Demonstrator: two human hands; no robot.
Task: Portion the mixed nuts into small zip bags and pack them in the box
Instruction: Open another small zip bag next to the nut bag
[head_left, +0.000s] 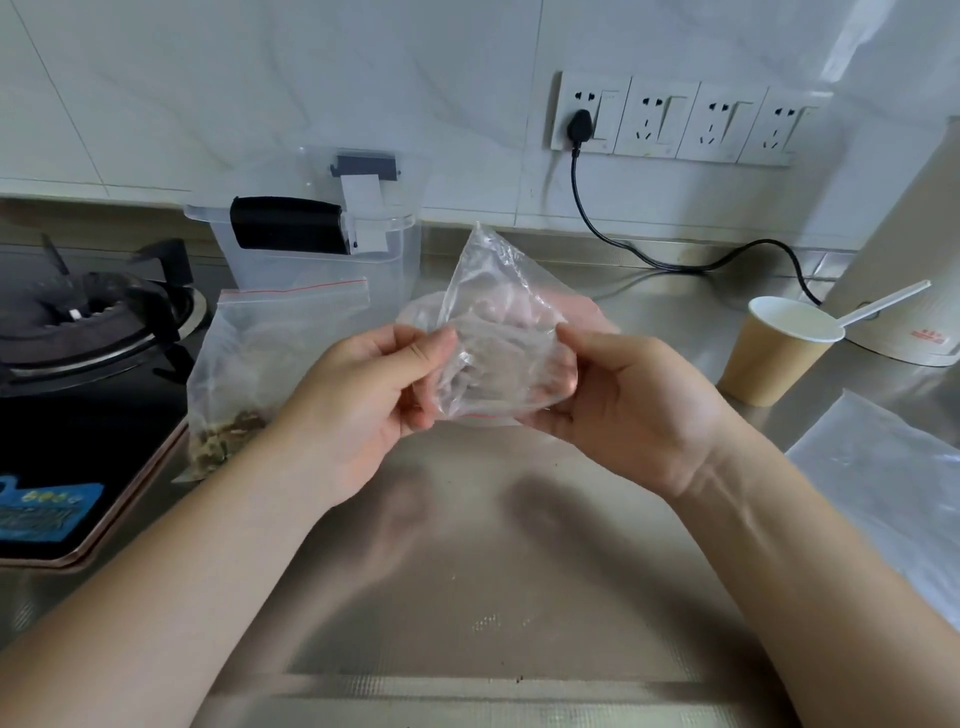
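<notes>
Head view shows my left hand (363, 400) and right hand (618, 410) both pinching a small, crumpled clear plastic zip bag (498, 332) above the steel counter (467, 571). At left, a larger clear zip bag of mixed nuts (249, 364) stands before the transparent plastic box (322, 249).

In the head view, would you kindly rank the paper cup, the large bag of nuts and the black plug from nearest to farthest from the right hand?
1. Paper cup, just right of the right hand.
2. Large bag of nuts, across on the left, beside the stove.
3. Black plug, up in the wall socket.

Home kitchen: gas stove (98, 317), steel counter (467, 545), tiled wall (260, 78).
</notes>
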